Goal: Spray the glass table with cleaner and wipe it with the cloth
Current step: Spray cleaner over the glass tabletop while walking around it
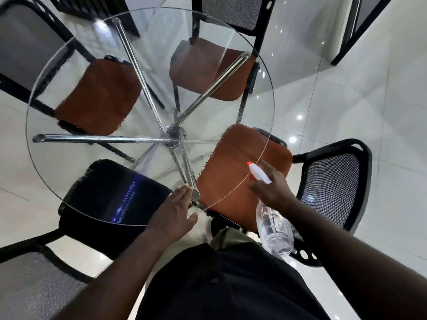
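A round glass table [69, 155] on crossed chrome legs [104, 139] fills the middle of the view, its surface speckled with droplets around the centre. My right hand [272, 188] grips a clear spray bottle [273, 232] by its neck, the white head with an orange nozzle [258, 173] pointing over the table's near right rim. My left hand [175, 211] rests flat with straight fingers on the near edge of the glass. No cloth is in view.
Several chairs ring the table: brown seats at the far left [97, 98], far middle [208, 68] and near right [233, 181], a black seat [111, 192] near left. A glossy white tiled floor [358, 100] lies all around.
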`<state>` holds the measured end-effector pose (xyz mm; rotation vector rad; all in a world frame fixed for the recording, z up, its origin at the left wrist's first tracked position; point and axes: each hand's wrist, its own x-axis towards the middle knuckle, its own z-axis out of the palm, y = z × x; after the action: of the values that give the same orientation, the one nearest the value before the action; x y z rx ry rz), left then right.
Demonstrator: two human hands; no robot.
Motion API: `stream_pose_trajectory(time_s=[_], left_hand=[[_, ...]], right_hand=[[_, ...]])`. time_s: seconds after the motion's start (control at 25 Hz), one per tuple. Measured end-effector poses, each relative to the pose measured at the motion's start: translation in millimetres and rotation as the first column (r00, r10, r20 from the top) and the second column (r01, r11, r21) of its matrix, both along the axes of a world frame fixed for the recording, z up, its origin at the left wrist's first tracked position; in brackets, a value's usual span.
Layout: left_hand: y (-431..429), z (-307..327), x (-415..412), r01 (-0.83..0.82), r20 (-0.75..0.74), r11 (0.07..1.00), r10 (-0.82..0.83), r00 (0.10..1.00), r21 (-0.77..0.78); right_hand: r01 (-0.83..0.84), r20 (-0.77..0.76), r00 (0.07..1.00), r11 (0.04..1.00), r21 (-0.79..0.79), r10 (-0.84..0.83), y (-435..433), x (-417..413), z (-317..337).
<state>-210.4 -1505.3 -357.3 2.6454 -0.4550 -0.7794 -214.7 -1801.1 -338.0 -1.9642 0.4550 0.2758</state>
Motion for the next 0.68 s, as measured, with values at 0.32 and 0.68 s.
stream_pose_trajectory(time_s=[0.32,0.68], left_hand=[[31.3,26.8,-4.6,-0.020,0.029,0.998,0.021,0.999,-0.059],[55.8,88.2,12.2,0.170,0.247,0.976,-0.133,0.960,-0.137]], right_hand=[[-0.050,0.015,0.999,0.998,-0.037,0.051,39.6,-17.9,16.6],[0.220,0.338,0.909,0.970,0.103,-0.242,76.4,-70.0,105.6]])
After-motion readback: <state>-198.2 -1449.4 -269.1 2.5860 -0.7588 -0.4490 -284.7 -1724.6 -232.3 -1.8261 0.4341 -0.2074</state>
